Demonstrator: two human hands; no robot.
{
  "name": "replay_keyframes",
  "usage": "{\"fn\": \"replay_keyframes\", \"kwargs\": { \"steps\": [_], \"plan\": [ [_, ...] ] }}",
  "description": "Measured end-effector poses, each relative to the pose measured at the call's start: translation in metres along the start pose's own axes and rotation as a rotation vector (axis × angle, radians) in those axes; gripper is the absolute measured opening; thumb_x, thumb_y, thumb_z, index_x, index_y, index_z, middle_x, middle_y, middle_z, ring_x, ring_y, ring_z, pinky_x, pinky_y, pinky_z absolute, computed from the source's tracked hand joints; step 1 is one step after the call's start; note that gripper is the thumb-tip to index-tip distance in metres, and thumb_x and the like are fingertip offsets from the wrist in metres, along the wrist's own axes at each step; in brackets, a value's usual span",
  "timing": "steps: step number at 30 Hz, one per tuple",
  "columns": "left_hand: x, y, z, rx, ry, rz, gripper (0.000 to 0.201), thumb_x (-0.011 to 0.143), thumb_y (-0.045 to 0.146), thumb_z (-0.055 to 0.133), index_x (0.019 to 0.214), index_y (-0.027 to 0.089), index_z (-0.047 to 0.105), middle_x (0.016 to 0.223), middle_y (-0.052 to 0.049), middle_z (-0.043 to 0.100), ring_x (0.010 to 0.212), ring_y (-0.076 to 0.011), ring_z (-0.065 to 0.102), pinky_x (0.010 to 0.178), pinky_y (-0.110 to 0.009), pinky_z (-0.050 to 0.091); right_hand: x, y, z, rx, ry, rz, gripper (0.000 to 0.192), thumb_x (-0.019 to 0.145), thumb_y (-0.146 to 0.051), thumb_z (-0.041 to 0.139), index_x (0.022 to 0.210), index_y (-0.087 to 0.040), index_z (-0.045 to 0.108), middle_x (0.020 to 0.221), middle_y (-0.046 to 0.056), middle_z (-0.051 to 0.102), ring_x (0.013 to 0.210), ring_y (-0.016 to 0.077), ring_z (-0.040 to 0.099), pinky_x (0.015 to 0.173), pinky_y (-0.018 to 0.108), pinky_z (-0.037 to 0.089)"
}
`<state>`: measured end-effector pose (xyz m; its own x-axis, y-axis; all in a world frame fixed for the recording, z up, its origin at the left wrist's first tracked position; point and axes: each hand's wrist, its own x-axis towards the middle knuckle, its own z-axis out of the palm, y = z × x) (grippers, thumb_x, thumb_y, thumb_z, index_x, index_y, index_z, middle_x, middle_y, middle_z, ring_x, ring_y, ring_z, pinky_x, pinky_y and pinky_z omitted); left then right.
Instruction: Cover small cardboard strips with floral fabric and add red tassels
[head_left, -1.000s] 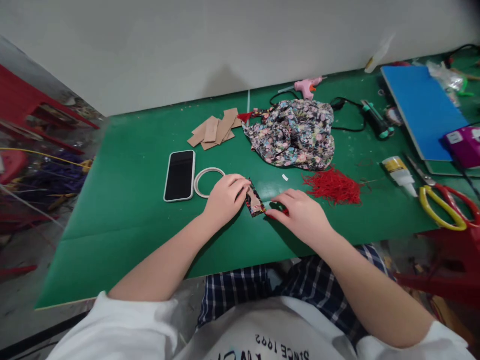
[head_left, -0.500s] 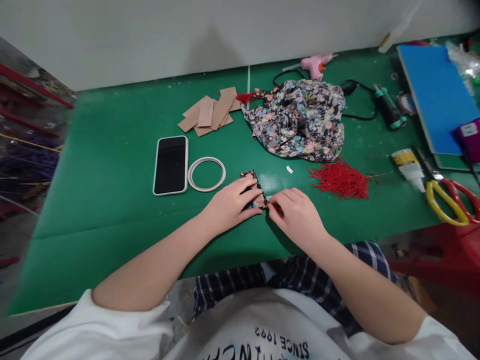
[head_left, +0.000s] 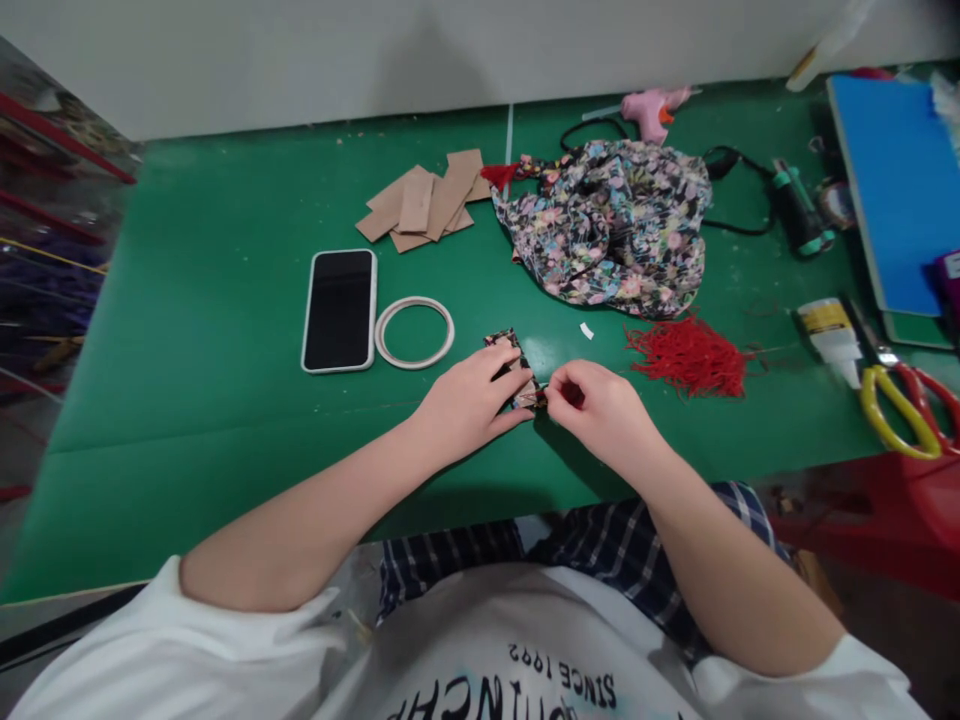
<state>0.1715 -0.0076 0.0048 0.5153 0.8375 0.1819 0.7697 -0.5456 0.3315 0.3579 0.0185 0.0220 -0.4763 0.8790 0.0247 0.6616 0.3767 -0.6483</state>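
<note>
The person sits at the near edge of a green desk (head_left: 225, 420) with both hands working one small fabric-covered piece (head_left: 512, 362), which lies on the desk a little inward from the near edge, about midway along it. The left hand (head_left: 471, 400) rests flat over the piece with its fingers laid across it, pressing it down. The right hand (head_left: 600, 415) is curled, thumb and forefinger pinched at the piece's near right corner, where something red shows between the fingers; what it is cannot be told. Just left of the piece lie a white ring (head_left: 415, 332) and a phone (head_left: 340, 309), face up, side by side. Toward the far edge sit a fan of cardboard strips (head_left: 421, 202) and a crumpled floral cloth (head_left: 611, 225). A red tassel bundle (head_left: 690, 355) lies right of the hands, and yellow-handled scissors (head_left: 900, 410) sit at the right edge.
</note>
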Motion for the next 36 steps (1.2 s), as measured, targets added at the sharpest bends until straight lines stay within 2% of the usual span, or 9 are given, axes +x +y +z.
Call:
{"fn": "replay_keyframes", "kwargs": {
  "steps": [7, 10, 12, 17, 23, 27, 29, 32, 36],
  "plan": [
    [0.0, -0.001, 0.0, -0.076, 0.017, -0.013, 0.047, 0.08, 0.044, 0.056, 0.115, 0.013, 0.054, 0.122, -0.016, 0.052, 0.116, -0.0278, 0.048, 0.098, -0.043, 0.041, 0.0, -0.002, -0.007, 0.128, -0.006, 0.07, 0.008, 0.076, -0.019, 0.052, 0.068, -0.018, 0.053, 0.063, -0.003, 0.055, 0.055, 0.008, 0.048, 0.055, 0.02, 0.038],
    [0.001, 0.003, -0.003, -0.278, 0.104, -0.076, 0.052, 0.078, 0.044, 0.059, 0.121, 0.016, 0.051, 0.124, -0.014, 0.053, 0.119, -0.0249, 0.047, 0.1, -0.042, 0.039, -0.003, -0.003, -0.009, 0.232, -0.033, 0.108, 0.006, 0.076, -0.022, 0.053, 0.071, -0.019, 0.054, 0.064, -0.003, 0.058, 0.055, 0.0075, 0.051, 0.055, 0.019, 0.039],
    [0.003, 0.008, -0.007, -0.447, 0.15, -0.125, 0.046, 0.079, 0.04, 0.06, 0.118, 0.017, 0.054, 0.119, -0.01, 0.059, 0.113, -0.0207, 0.053, 0.098, -0.037, 0.042, -0.005, -0.005, -0.008, 0.287, -0.038, 0.123, 0.005, 0.076, -0.023, 0.054, 0.073, -0.02, 0.055, 0.065, -0.003, 0.06, 0.058, 0.0082, 0.054, 0.057, 0.019, 0.042],
    [0.009, 0.013, -0.014, -0.708, 0.099, -0.29, 0.019, 0.08, 0.029, 0.061, 0.096, 0.02, 0.068, 0.09, -0.001, 0.07, 0.081, -0.0122, 0.065, 0.075, -0.022, 0.051, -0.009, -0.006, -0.004, 0.374, -0.026, 0.16, 0.008, 0.079, -0.027, 0.053, 0.078, -0.02, 0.057, 0.068, -0.002, 0.061, 0.06, 0.0089, 0.057, 0.058, 0.02, 0.045],
    [0.015, 0.007, -0.022, -0.716, 0.071, -0.33, 0.018, 0.08, 0.025, 0.058, 0.093, 0.018, 0.068, 0.09, -0.003, 0.068, 0.081, -0.0123, 0.063, 0.075, -0.023, 0.05, -0.011, -0.004, -0.005, 0.395, -0.022, 0.138, 0.017, 0.079, -0.031, 0.057, 0.092, -0.021, 0.061, 0.068, -0.002, 0.063, 0.056, 0.0086, 0.056, 0.055, 0.021, 0.045],
    [0.019, 0.002, -0.029, -0.825, -0.025, -0.361, 0.022, 0.082, 0.027, 0.053, 0.097, 0.015, 0.065, 0.091, -0.004, 0.067, 0.078, -0.0128, 0.064, 0.073, -0.025, 0.052, -0.016, -0.005, -0.005, 0.379, 0.019, 0.119, 0.015, 0.08, -0.028, 0.058, 0.091, -0.021, 0.065, 0.075, -0.001, 0.068, 0.059, 0.0093, 0.06, 0.058, 0.022, 0.047],
    [0.022, -0.002, -0.032, -0.793, -0.117, -0.339, 0.022, 0.082, 0.026, 0.053, 0.098, 0.016, 0.065, 0.091, -0.004, 0.068, 0.079, -0.0136, 0.064, 0.075, -0.026, 0.051, -0.02, -0.006, -0.002, 0.324, 0.059, 0.103, 0.015, 0.08, -0.025, 0.057, 0.091, -0.021, 0.065, 0.079, 0.0, 0.07, 0.064, 0.0107, 0.062, 0.061, 0.023, 0.049],
    [0.029, -0.008, -0.035, -0.575, -0.236, -0.237, 0.019, 0.082, 0.026, 0.053, 0.093, 0.019, 0.068, 0.09, -0.002, 0.069, 0.084, -0.0146, 0.063, 0.079, -0.027, 0.048, -0.029, -0.007, 0.005, 0.234, 0.093, 0.077, 0.018, 0.082, -0.024, 0.054, 0.096, -0.022, 0.065, 0.086, 0.001, 0.071, 0.07, 0.0124, 0.065, 0.065, 0.025, 0.05],
    [0.036, -0.014, -0.032, -0.384, -0.27, -0.08, 0.019, 0.084, 0.026, 0.052, 0.089, 0.02, 0.069, 0.089, -0.002, 0.069, 0.085, -0.0149, 0.062, 0.081, -0.027, 0.045, -0.038, -0.009, 0.015, 0.182, 0.115, 0.03, 0.018, 0.083, -0.021, 0.052, 0.095, -0.023, 0.064, 0.092, 0.001, 0.071, 0.081, 0.0136, 0.066, 0.073, 0.027, 0.052]
  ]
}}
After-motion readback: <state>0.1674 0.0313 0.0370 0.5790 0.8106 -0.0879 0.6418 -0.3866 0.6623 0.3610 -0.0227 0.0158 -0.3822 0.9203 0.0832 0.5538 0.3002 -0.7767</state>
